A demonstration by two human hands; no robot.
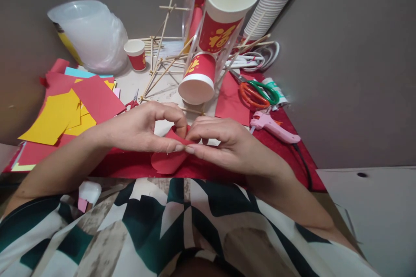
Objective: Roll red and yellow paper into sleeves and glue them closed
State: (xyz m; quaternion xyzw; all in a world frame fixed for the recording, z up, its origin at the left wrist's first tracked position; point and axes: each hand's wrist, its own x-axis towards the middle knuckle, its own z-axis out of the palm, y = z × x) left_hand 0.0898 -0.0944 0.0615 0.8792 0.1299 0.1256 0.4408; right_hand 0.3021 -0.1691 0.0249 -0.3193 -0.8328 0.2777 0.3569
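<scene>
Counter [120, 164]: red-clothed; walls [351, 52]: grey. Red paper [165, 162]: in front of the paired cups [208, 39], pinched in left hand [149, 123] and right hand [227, 143]; some fingertips hidden. Cup stack [276, 0]: right of the paired cups, upper end cut off.

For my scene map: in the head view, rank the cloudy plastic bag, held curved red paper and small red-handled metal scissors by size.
1. Plastic bag
2. Red paper, partly hidden
3. Scissors

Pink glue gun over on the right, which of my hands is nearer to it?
Right. Your right hand is just left of the pink glue gun, close to its nozzle; your left hand is farther left, beyond the right hand.
</scene>
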